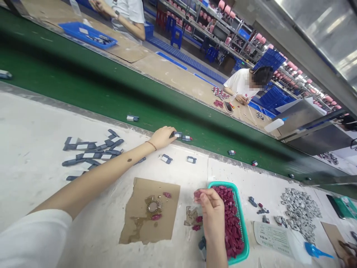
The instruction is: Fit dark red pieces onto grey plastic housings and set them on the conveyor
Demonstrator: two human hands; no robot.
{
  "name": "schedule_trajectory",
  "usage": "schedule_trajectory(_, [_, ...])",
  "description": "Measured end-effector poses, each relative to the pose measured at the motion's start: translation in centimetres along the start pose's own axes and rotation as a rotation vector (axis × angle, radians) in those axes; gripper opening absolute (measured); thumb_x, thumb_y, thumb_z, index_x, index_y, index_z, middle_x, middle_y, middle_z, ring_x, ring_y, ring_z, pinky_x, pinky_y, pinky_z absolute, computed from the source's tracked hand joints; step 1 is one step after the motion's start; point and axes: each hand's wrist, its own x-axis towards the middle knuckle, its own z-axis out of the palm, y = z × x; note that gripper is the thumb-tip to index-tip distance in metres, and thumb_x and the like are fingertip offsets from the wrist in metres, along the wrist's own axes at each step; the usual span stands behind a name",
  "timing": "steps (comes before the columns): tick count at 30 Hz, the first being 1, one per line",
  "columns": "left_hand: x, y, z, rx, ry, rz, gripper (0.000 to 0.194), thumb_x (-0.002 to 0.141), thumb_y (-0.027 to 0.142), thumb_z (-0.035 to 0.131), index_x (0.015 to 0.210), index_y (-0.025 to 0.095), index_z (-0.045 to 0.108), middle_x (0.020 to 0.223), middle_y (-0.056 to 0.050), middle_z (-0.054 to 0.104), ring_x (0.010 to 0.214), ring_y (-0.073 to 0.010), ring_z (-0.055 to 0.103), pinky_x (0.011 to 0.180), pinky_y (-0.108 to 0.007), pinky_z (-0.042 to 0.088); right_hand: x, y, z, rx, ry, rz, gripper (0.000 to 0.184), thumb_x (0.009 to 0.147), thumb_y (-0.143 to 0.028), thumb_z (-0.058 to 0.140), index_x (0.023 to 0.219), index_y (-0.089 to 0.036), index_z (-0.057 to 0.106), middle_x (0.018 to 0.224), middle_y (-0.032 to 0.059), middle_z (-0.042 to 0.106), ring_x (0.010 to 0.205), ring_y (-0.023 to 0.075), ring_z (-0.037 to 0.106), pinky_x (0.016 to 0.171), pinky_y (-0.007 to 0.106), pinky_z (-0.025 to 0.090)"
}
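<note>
My left hand (163, 137) reaches over the edge of the green conveyor belt, its fingers closed on a dark grey plastic part with a white patch (177, 134). Right beside that part, another grey part with a red end (187, 138) lies on the belt. My right hand (213, 208) pinches a small dark-red plastic piece (197, 195) just left of the green basket (245, 238) heaped with similar red pieces (232, 223). Below my left hand, on the table, are two loose grey-and-white parts (166, 159). Several more grey-and-white parts (93, 149) lie beyond my left forearm.
Stained cardboard (167, 227) holds a small round cap-like thing (153, 207) and red pieces. A glue bottle with a blue nozzle (281, 238) lies by a pile of small grey-white pieces (301, 212). Across the belt (111, 93), two people work near a blue tray (72, 29).
</note>
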Motion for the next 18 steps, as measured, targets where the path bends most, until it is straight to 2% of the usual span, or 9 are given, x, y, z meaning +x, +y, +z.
schedule_trajectory(3, [-0.7, 0.1, -0.6, -0.219, 0.086, -0.142, 0.020, 0.065, 0.022, 0.069, 0.083, 0.018, 0.063, 0.078, -0.005, 0.066, 0.086, -0.0266, 0.062, 0.089, -0.042, 0.047, -0.2, 0.7, 1.8, 0.061, -0.049, 0.039, 0.026, 0.065, -0.045, 0.081, 0.068, -0.020, 0.071, 0.061, -0.0004, 0.068, 0.055, 0.0129, 0.061, 0.055, 0.024, 0.052])
schedule_trajectory(6, [-2.9, 0.3, -1.9, -0.475, 0.116, -0.270, 0.021, 0.069, 0.026, 0.068, 0.085, 0.016, 0.059, 0.078, -0.005, 0.067, 0.079, -0.0215, 0.065, 0.083, -0.038, 0.053, -0.3, 1.6, 3.2, 0.067, -0.100, 0.081, 0.027, 0.068, -0.045, 0.080, 0.069, -0.020, 0.069, 0.068, 0.0012, 0.070, 0.061, 0.0147, 0.065, 0.060, 0.025, 0.053])
schedule_trajectory(9, [-6.6, 1.0, -3.4, -0.686, 0.088, -0.352, 0.016, 0.073, 0.028, 0.068, 0.078, 0.016, 0.058, 0.077, -0.005, 0.068, 0.078, -0.0200, 0.068, 0.082, -0.039, 0.056, -0.1, 2.7, 4.2, 0.079, -0.161, 0.131, 0.028, 0.070, -0.045, 0.079, 0.071, -0.020, 0.066, 0.079, 0.0049, 0.074, 0.070, 0.0173, 0.068, 0.066, 0.028, 0.054])
schedule_trajectory(12, [-10.8, 1.9, -4.7, -0.893, 0.033, -0.445, 0.017, 0.074, 0.028, 0.071, 0.075, 0.016, 0.060, 0.080, -0.005, 0.069, 0.083, -0.0214, 0.069, 0.083, -0.040, 0.057, 0.2, 3.9, 4.8, 0.031, -0.196, 0.119, 0.030, 0.075, -0.049, 0.073, 0.077, -0.019, 0.068, 0.071, 0.0025, 0.070, 0.061, 0.0150, 0.062, 0.060, 0.026, 0.052])
schedule_trajectory(14, [-13.4, 2.2, -5.2, -1.025, -0.028, -0.546, 0.018, 0.072, 0.026, 0.076, 0.079, 0.015, 0.063, 0.084, -0.005, 0.070, 0.084, -0.0211, 0.069, 0.079, -0.035, 0.057, 0.3, 4.5, 5.0, -0.062, -0.181, 0.059, 0.032, 0.080, -0.051, 0.066, 0.084, -0.019, 0.071, 0.065, 0.0001, 0.065, 0.058, 0.0140, 0.058, 0.059, 0.026, 0.050])
schedule_trajectory(16, [-15.6, 2.4, -5.5, -1.071, -0.085, -0.620, 0.023, 0.070, 0.028, 0.080, 0.084, 0.015, 0.066, 0.086, -0.005, 0.071, 0.080, -0.0195, 0.069, 0.072, -0.029, 0.057, 0.2, 5.0, 5.1, -0.190, -0.156, -0.012, 0.034, 0.085, -0.050, 0.059, 0.093, -0.020, 0.072, 0.071, 0.0017, 0.066, 0.066, 0.0159, 0.060, 0.066, 0.028, 0.051])
schedule_trajectory(18, [-17.4, 2.4, -5.5, -1.014, -0.110, -0.637, 0.030, 0.069, 0.035, 0.081, 0.086, 0.015, 0.067, 0.082, -0.004, 0.071, 0.072, -0.0170, 0.067, 0.060, -0.024, 0.053, 0.0, 5.2, 5.2, -0.308, -0.153, -0.053, 0.034, 0.087, -0.048, 0.057, 0.100, -0.020, 0.071, 0.081, 0.0040, 0.069, 0.075, 0.0179, 0.062, 0.071, 0.030, 0.050])
